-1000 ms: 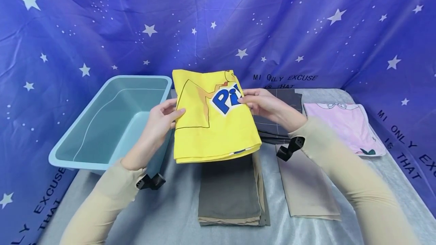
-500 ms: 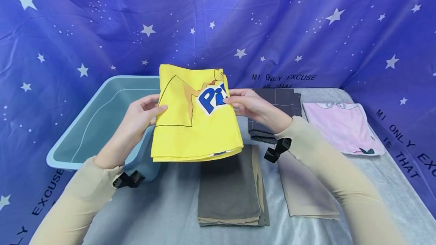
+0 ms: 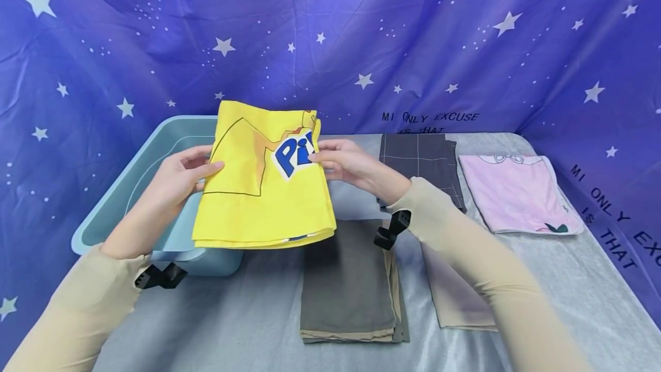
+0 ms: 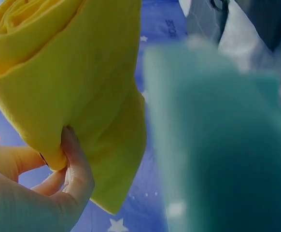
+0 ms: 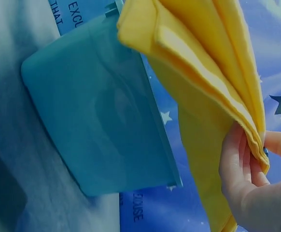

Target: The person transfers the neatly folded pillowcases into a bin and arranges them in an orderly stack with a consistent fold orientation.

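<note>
A folded yellow cloth [image 3: 263, 188] with blue lettering hangs upright between both hands, in front of and partly over the right side of the teal tub [image 3: 111, 217]. My left hand [image 3: 172, 179] pinches its left edge, thumb on the front face; the left wrist view shows fingers behind the yellow fabric [image 4: 97, 96]. On the opposite edge, my right hand [image 3: 356, 166] pinches the cloth beside the lettering. In the right wrist view the hand [image 5: 251, 179] grips the layered edge of the cloth [image 5: 198, 92], with the tub [image 5: 97, 111] beyond it.
Folded dark grey cloth [image 3: 348, 291] lies at the middle front of the grey-covered table [image 3: 258, 314]. To its right are a beige cloth [image 3: 457, 297], a dark checked cloth [image 3: 420, 157] behind it and a pink cloth [image 3: 521, 194] farther right. A starry blue curtain [image 3: 289, 16] hangs behind.
Both hands have moved left with the yellow cloth, from above the dark grey cloth to the tub's right side. The grips look the same.
</note>
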Demonstrator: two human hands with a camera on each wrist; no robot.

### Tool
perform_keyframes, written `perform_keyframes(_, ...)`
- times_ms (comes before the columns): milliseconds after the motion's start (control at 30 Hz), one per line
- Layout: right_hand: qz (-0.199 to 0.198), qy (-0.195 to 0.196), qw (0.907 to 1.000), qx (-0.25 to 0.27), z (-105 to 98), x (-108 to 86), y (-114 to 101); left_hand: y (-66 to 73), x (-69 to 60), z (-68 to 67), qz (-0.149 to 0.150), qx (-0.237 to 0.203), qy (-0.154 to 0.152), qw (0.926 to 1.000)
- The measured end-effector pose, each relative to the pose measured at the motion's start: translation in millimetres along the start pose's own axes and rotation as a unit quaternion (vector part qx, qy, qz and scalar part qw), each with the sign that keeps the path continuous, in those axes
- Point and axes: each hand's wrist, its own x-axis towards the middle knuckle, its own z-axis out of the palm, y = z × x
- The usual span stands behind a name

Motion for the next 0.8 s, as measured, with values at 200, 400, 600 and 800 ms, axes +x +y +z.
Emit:
perform_keyframes(200, -0.004, -0.003, 1.0, 0.007, 16, 7.1, 2, -2.4, 0.3, -18.2, -0.004, 0.054, 0.016, 0.9984)
perform_keyframes(400, 0.0, -0.003, 0.9998, 0.02, 30, 14.4, 5, -3.3, 0.6, -34.2, -0.012, 0.097, 0.02, 0.9951)
perform_keyframes(600, -0.007, -0.004, 0.9996, 0.027, 44, 21.5, 7, -3.8, 1.8, -48.4, -0.015, 0.16, 0.036, 0.9864)
perform_keyframes(800, -0.014, -0.011, 0.9995, 0.025, 59, 31.1, 8, -6.3, 5.0, -64.0, -0.026, 0.19, 0.057, 0.9799)
